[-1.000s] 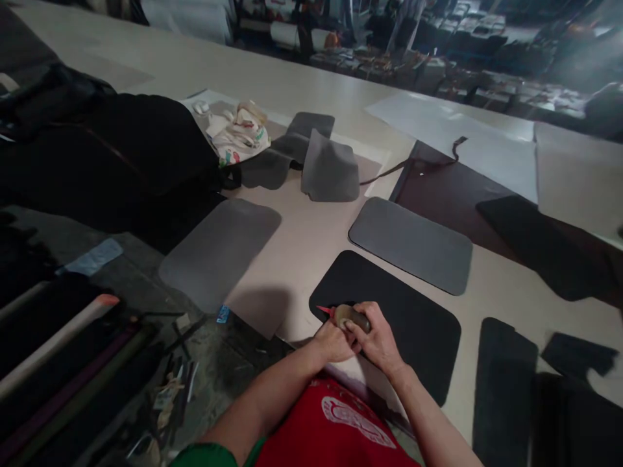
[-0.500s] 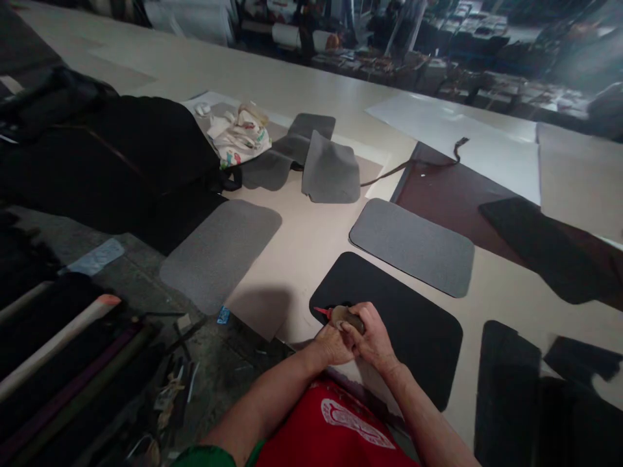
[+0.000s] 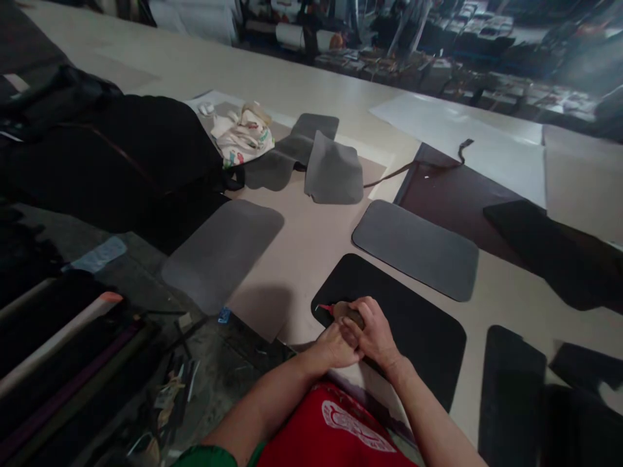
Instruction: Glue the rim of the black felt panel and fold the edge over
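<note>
Your right hand (image 3: 378, 331) is curled round the back end of a bottle (image 3: 343, 311), and your left hand (image 3: 337, 345) is pressed up against it from the near side; whether the left fingers close on the bottle you cannot tell, since they are partly hidden. The bottle lies tilted above the left part of a black panel (image 3: 413, 344), its red tip (image 3: 325, 307) pointing left, just inside that panel's rounded left edge. To the right of your hands the panel's surface is open up to its right edge; your right forearm crosses its near edge.

A narrow strip of pale table (image 3: 304, 246) runs between the panel's far edge and the grey panel (image 3: 416, 250) beyond it. A wider stretch of the same pale surface opens to the left, as far as a grey sheet (image 3: 224, 253), which reaches past the table's near edge over the floor (image 3: 219, 363). On the right, another strip parts the black panel from a dark piece (image 3: 511, 389).

Farther off, a bent grey piece (image 3: 335, 170) and a cloth bundle (image 3: 246, 137) take up the middle left, a brown strap (image 3: 394, 174) trails right across a maroon sheet (image 3: 442, 178), and a black heap (image 3: 121, 159) fills the far left.
</note>
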